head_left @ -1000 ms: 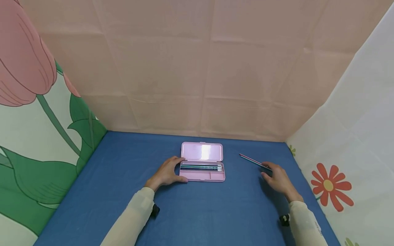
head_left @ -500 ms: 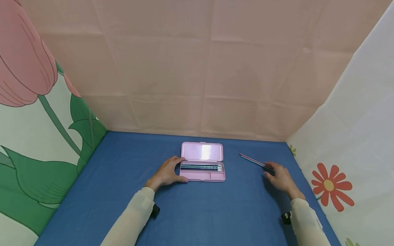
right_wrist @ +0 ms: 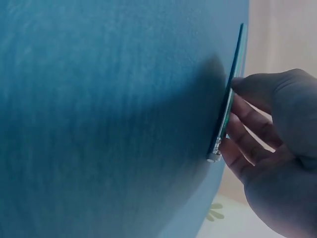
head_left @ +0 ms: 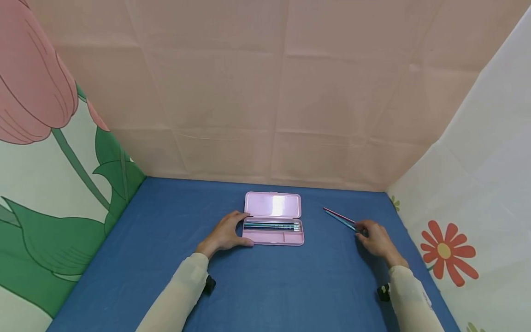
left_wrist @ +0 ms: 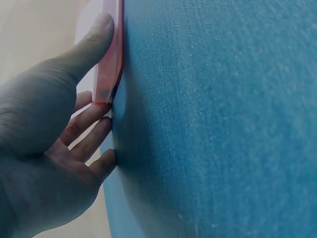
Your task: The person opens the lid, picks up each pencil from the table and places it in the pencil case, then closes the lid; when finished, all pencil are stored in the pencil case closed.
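Note:
A pink pencil case (head_left: 262, 238) lies unfolded on the blue table, its lid (head_left: 260, 204) tipped back. Several pencils (head_left: 269, 226) lie side by side in its rear compartment. My left hand (head_left: 226, 233) holds the case by its left end, thumb along the front wall and fingers around the back. Off to the right, my right hand (head_left: 377, 240) pinches a reddish pencil (head_left: 337, 213) and a teal pencil (head_left: 341, 220) near their rear ends, and their front ends point toward the back left. In the right wrist view, a teal pencil (right_wrist: 229, 101) with a silvery end sits against thumb and fingers.
The blue tablecloth (head_left: 265, 286) spreads in front of and between the hands. A beige cloth wall (head_left: 265, 92) rises behind the table. Flower-printed sheets border it at left (head_left: 83, 249) and right (head_left: 498, 184).
The two pencils in my right hand, close together before, have fanned slightly apart. The right hand has shifted only a little. My left hand and the pencil case stay where they were.

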A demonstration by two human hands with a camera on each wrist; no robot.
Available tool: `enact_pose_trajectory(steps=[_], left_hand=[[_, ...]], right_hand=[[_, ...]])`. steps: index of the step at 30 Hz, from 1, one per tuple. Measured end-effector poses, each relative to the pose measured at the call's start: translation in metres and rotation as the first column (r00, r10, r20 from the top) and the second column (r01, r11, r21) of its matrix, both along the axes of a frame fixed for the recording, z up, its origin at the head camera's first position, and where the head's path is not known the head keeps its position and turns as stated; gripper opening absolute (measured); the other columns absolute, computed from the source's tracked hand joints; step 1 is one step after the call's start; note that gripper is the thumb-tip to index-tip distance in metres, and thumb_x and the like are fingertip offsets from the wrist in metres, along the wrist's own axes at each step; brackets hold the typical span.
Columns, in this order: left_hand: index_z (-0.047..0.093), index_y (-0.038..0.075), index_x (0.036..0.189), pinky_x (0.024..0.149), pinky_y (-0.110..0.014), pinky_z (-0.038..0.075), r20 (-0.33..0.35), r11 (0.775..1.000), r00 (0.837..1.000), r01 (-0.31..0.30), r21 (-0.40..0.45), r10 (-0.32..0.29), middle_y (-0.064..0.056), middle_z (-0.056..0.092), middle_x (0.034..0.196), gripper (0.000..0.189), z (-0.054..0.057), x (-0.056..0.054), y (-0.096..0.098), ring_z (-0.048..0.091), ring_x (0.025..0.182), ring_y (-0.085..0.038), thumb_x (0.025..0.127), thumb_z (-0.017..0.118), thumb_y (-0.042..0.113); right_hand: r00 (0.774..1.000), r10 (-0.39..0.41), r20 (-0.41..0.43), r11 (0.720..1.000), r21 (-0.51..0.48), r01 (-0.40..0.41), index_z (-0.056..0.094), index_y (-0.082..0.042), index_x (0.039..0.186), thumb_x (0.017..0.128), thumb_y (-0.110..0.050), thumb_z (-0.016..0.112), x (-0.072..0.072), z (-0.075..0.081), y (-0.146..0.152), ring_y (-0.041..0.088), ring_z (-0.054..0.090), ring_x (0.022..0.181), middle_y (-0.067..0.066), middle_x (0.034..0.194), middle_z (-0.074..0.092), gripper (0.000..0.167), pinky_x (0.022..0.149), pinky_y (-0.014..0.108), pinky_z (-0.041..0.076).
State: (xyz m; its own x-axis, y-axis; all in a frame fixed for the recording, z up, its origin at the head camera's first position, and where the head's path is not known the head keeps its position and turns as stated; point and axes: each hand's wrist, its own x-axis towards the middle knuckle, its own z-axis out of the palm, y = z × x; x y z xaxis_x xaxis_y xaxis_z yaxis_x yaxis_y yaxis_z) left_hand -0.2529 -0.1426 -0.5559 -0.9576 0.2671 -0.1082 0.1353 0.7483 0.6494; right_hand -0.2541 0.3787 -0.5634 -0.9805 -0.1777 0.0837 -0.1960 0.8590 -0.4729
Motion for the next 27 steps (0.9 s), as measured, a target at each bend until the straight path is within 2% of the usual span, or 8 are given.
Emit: enact_pose_trajectory(steps=[4, 7, 15, 19, 23, 27], left_hand=[[0.054, 0.021, 0.168, 0.127, -0.069, 0.047, 0.001, 1.0, 1.0, -0.001, 0.001, 0.001, -0.014, 0.059, 0.162, 0.097, -0.001, 0.0, 0.0, 0.055, 0.151, -0.039, 0.086, 0.101, 0.042], [0.054, 0.021, 0.168, 0.127, -0.068, 0.047, 0.001, 1.0, 1.0, 0.0, -0.002, 0.0, -0.013, 0.06, 0.161, 0.098, 0.0, 0.0, 0.0, 0.055, 0.15, -0.038, 0.085, 0.101, 0.042], [0.055, 0.019, 0.168, 0.125, -0.068, 0.048, -0.008, 1.0, 1.0, 0.003, 0.004, -0.003, -0.014, 0.061, 0.158, 0.098, 0.001, 0.0, 0.0, 0.057, 0.146, -0.038, 0.085, 0.102, 0.041], [0.055, 0.019, 0.168, 0.126, -0.067, 0.048, -0.006, 1.0, 1.0, -0.001, 0.0, 0.001, -0.014, 0.061, 0.158, 0.098, 0.001, 0.0, 0.001, 0.057, 0.147, -0.038, 0.085, 0.102, 0.042], [0.055, 0.019, 0.168, 0.126, -0.068, 0.048, -0.007, 1.0, 1.0, 0.004, 0.004, -0.004, -0.014, 0.061, 0.158, 0.097, 0.001, 0.001, 0.001, 0.056, 0.148, -0.038, 0.085, 0.102, 0.042], [0.055, 0.02, 0.168, 0.124, -0.069, 0.049, -0.031, 1.0, 0.999, 0.022, 0.016, -0.022, -0.017, 0.061, 0.157, 0.096, -0.003, 0.001, -0.001, 0.057, 0.146, -0.04, 0.087, 0.1, 0.046]], right_hand=[[1.0, 0.005, 0.015, 1.0, -0.005, -0.005, 0.079, 0.005, 0.122, 0.101, 0.004, 0.075, 0.0, -0.002, -0.002, 0.026, 0.066, 0.093, 0.019, 0.11, 0.076, 0.021, 0.081, 0.047, 0.058], [1.0, 0.013, 0.023, 1.0, -0.012, -0.013, 0.08, 0.004, 0.12, 0.101, 0.005, 0.074, 0.001, 0.0, -0.003, 0.023, 0.063, 0.091, 0.017, 0.108, 0.076, 0.02, 0.079, 0.042, 0.055], [1.0, 0.021, -0.023, 1.0, -0.011, -0.021, 0.082, 0.002, 0.118, 0.1, 0.005, 0.075, 0.005, 0.008, -0.014, 0.024, 0.064, 0.092, 0.014, 0.106, 0.076, 0.019, 0.081, 0.043, 0.056], [0.998, 0.037, -0.046, 0.999, -0.021, -0.038, 0.083, -0.001, 0.119, 0.101, 0.005, 0.074, 0.005, 0.015, -0.024, 0.022, 0.063, 0.093, 0.009, 0.103, 0.073, 0.021, 0.08, 0.037, 0.055], [0.993, 0.078, -0.085, 0.997, -0.016, -0.08, 0.083, -0.001, 0.118, 0.1, 0.006, 0.075, 0.003, 0.021, -0.036, 0.02, 0.061, 0.09, 0.007, 0.098, 0.07, 0.021, 0.075, 0.032, 0.051], [0.982, 0.132, -0.134, 0.991, -0.015, -0.136, 0.084, -0.001, 0.117, 0.099, 0.007, 0.076, 0.001, 0.026, -0.048, 0.018, 0.064, 0.089, 0.01, 0.101, 0.074, 0.021, 0.075, 0.032, 0.054]])
